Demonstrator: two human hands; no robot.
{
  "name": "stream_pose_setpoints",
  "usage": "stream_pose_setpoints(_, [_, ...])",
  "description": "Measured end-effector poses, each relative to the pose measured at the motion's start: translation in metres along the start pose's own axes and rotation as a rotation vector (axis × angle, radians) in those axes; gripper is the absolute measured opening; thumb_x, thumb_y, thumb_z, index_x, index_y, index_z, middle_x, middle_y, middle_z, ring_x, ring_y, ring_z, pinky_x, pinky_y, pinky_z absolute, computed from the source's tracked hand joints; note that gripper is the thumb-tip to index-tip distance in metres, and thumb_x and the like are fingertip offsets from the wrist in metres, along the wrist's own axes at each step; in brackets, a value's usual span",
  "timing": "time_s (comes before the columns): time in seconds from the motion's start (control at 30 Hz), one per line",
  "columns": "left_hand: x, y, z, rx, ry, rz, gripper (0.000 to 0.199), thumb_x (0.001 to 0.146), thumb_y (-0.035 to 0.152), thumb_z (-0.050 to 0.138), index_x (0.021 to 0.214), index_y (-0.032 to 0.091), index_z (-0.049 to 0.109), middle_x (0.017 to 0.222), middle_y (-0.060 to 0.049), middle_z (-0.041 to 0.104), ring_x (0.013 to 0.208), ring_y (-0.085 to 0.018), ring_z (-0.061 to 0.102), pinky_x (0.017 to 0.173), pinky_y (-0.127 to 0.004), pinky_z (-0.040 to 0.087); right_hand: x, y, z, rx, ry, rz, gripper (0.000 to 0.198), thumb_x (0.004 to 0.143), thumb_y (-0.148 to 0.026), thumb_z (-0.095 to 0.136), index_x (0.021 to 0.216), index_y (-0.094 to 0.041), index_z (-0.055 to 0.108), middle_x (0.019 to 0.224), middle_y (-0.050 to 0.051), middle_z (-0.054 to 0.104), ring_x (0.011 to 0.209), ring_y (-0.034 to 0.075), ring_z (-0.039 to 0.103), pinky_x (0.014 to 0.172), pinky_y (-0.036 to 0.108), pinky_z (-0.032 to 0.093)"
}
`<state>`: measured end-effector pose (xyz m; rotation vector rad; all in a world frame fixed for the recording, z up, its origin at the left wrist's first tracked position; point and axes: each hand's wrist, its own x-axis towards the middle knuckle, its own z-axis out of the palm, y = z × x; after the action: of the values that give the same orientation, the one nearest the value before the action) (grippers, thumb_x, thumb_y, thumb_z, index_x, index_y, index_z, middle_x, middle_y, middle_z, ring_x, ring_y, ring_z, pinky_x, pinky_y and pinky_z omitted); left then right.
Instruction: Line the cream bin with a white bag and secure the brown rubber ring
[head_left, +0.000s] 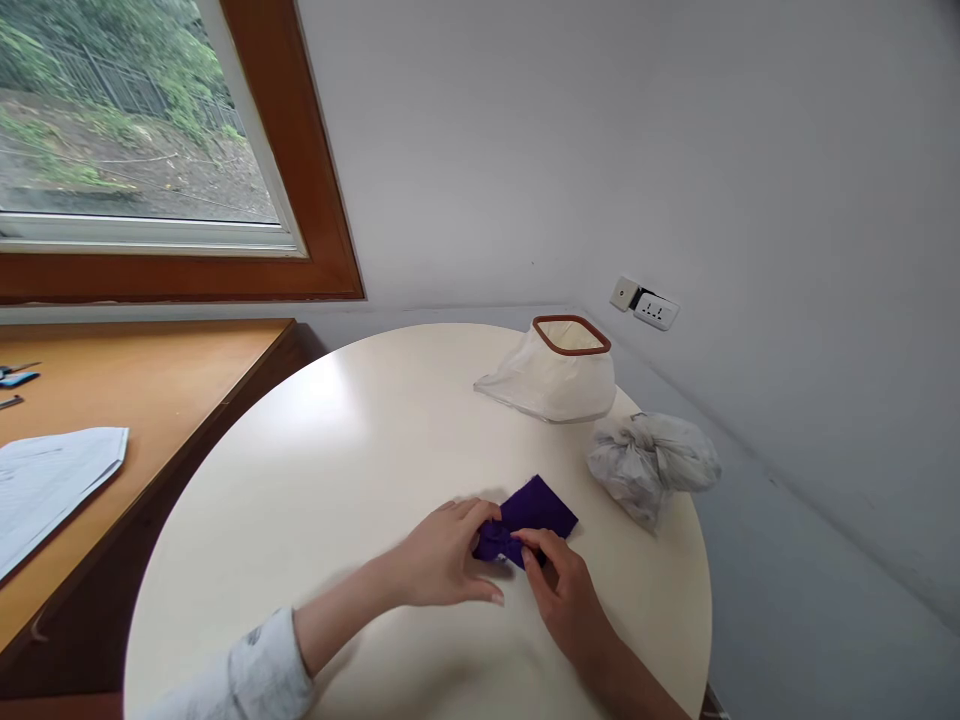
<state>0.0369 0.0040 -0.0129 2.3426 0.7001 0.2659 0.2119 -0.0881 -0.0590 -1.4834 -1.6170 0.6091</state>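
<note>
A dark purple piece of cloth (538,508) lies on the round table, flat at its far end and bunched up at its near left end. My right hand (564,590) pinches the near edge of the bunched part between thumb and fingertips. From the left, my left hand (448,552) curves around the bunch, its fingertips touching the cloth and its thumb stretched apart towards me. A small pale patch shows at the cloth's near edge, too small to make out. Part of the bunch is hidden behind my fingers.
The cream round table (300,480) meets the wall at the back. A white bag with a brown rim (571,385) stands at the far right, and a knotted grey plastic bag (649,465) sits nearer. To the left is a wooden desk (172,365) with papers (56,480).
</note>
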Motion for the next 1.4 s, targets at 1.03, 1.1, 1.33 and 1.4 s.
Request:
stream_pose_setpoints(1.03, [0.012,-0.007,-0.007,-0.231,0.055,0.001,0.02,0.067,0.006,0.047,0.08,0.019,0.057,0.093,-0.002,0.064,0.092,-0.017,0.052,0.085,-0.031,0.036,-0.007,-0.005,-0.004,-0.203,0.033,-0.091,0.013,0.081,-0.015,0.045,0.087,-0.019,0.056,0.077,0.003,0.061,0.072,0.017,0.053,0.07,0.031,0.039])
stream_pose_setpoints(1.1, [0.023,-0.01,-0.003,-0.343,0.047,-0.083,0.014,0.074,0.015,0.046,0.083,0.018,0.057,0.083,-0.003,0.062,0.076,-0.015,0.053,0.067,-0.026,0.04,-0.004,-0.002,-0.01,-0.155,0.054,0.021,0.016,0.084,-0.022,0.044,0.089,-0.019,0.059,0.078,0.004,0.062,0.073,0.017,0.055,0.069,0.03,0.042])
stream_pose_setpoints(1.33, [0.077,-0.023,0.017,-0.387,0.146,-0.177,0.013,0.078,0.029,0.046,0.071,0.018,0.045,0.057,0.005,0.039,0.052,-0.01,0.037,0.048,-0.022,0.028,0.019,0.019,-0.033,0.079,0.092,0.35,0.036,0.085,-0.038,0.042,0.11,-0.017,0.057,0.074,0.003,0.062,0.063,0.015,0.057,0.057,0.026,0.046])
stream_pose_setpoints(1.4, [0.086,-0.023,0.019,-0.369,0.15,-0.164,0.015,0.077,0.029,0.047,0.067,0.019,0.042,0.055,0.006,0.036,0.051,-0.009,0.034,0.047,-0.022,0.026,0.021,0.023,-0.033,0.102,0.101,0.371,0.041,0.082,-0.04,0.046,0.115,-0.017,0.054,0.072,0.001,0.062,0.06,0.014,0.056,0.053,0.025,0.045])
